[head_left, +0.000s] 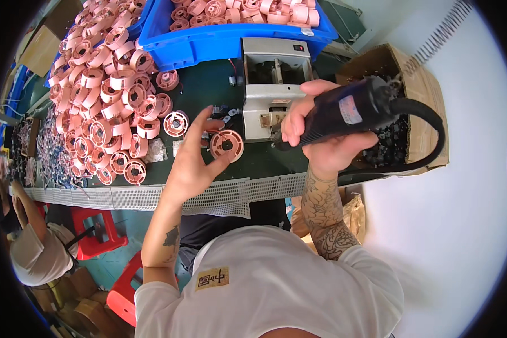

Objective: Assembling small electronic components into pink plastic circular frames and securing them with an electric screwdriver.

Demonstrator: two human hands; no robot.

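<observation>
My right hand is wrapped round a black electric screwdriver, whose narrow end points left toward the front of a grey screw feeder. A thick black cable leaves its back end. To the left, my left hand has its fingers stretched apart. Its thumb reaches the edge of a round pink plastic housing with a dark centre, lying near the bench's front edge. Beside that hand lies another pink housing with a whitish inside. Small dark and light parts lie behind the hand.
Pink housings are heaped on the left, and more fill a blue crate behind. On the right stands a cardboard box of black parts. A coiled spring hangs above it. Another person sits at far left near red stools.
</observation>
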